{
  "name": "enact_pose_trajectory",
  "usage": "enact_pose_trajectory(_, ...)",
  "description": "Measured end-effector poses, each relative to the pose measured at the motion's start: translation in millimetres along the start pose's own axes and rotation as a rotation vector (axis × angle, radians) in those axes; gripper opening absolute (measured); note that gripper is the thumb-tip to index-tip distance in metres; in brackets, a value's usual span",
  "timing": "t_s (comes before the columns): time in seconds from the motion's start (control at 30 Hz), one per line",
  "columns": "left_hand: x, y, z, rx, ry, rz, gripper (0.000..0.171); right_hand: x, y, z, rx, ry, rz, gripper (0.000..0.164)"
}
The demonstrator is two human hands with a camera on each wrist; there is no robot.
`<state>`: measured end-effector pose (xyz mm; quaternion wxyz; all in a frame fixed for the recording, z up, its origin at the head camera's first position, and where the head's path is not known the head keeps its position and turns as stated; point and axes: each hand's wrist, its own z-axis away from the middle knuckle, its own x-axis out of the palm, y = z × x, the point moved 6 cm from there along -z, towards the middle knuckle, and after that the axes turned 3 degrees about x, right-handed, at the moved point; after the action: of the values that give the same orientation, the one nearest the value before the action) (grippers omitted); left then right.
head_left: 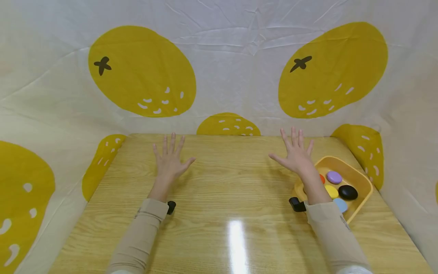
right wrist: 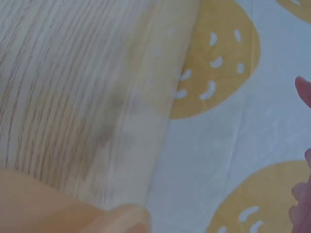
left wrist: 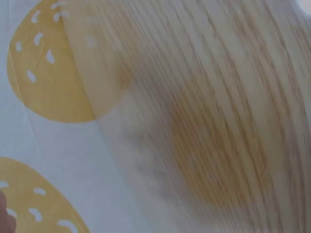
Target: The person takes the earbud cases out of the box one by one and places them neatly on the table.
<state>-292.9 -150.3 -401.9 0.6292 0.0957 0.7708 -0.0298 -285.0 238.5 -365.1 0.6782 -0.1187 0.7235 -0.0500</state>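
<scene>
Both hands are held out over a wooden table with their fingers spread, and neither holds anything. On the left side of the head view is my left hand, its thumb pointing to the right. My right hand is nearest a yellow tray, and its wrist and sleeve overlap the tray's left side. Inside the tray lie smooth rounded pieces: a purple one, a black one, a yellow one, a light blue one and a red one, partly hidden by the forearm. The right wrist view shows the thumb low in the frame.
The wooden table reaches back to a white cloth printed with yellow fruit shapes, which also hangs at both sides. Black wrist devices show at both cuffs. A bright light reflection lies on the table's near part.
</scene>
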Motion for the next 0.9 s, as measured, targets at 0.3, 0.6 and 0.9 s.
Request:
enact_pose_trajectory(0.3,13.7,34.4,-9.3,0.042,0.153,0.126,0.078,-23,19,39,0.054,0.066,-0.118,0.09)
enact_pose_trajectory(0.6,32.9,114.4,-14.1,0.237,0.23,0.218,0.071,-24,78,91,0.195,0.125,-0.184,0.093)
enact_pose_trajectory(0.9,52.1,200.7,-16.1,0.367,0.155,0.224,0.071,-5,132,138,0.331,0.101,-0.198,0.096)
